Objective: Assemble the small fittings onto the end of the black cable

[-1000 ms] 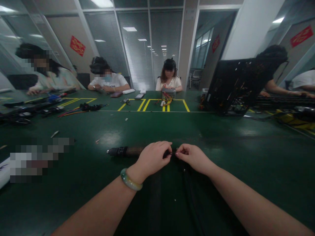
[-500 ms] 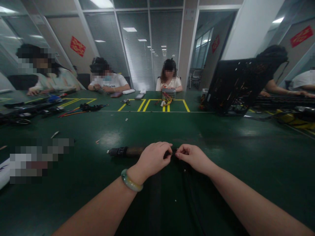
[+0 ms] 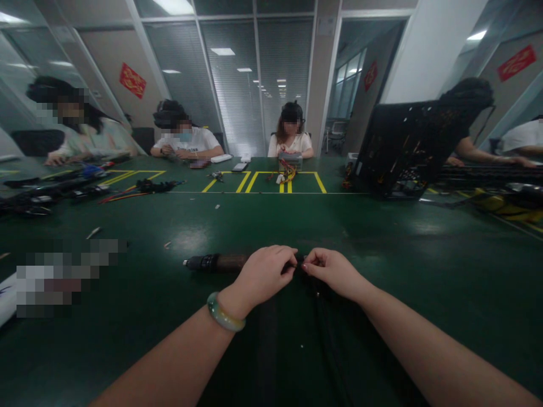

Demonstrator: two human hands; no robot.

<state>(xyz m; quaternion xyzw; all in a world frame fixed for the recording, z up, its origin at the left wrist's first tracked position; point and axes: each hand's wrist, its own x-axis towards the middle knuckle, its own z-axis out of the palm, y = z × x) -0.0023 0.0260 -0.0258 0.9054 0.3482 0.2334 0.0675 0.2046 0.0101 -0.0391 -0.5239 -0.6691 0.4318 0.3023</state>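
A dark electric screwdriver [image 3: 229,262] lies across the green table [image 3: 178,356], its tip pointing left. My left hand [image 3: 269,274] is closed around the tool's right end, and a bracelet [image 3: 226,312] circles that wrist. Just to the right, my right hand [image 3: 333,272] pinches the dark cable [image 3: 323,316] where it meets the tool; the join itself is mostly hidden by fingers. From there the cable runs down toward the table's near edge.
Cable bundles [image 3: 46,183] lie at the left. A black computer case [image 3: 407,150] stands at the back right. Wires hang from a grey box [image 3: 291,161] before a person opposite. Other people sit around. A pale object [image 3: 8,297] is at the near left.
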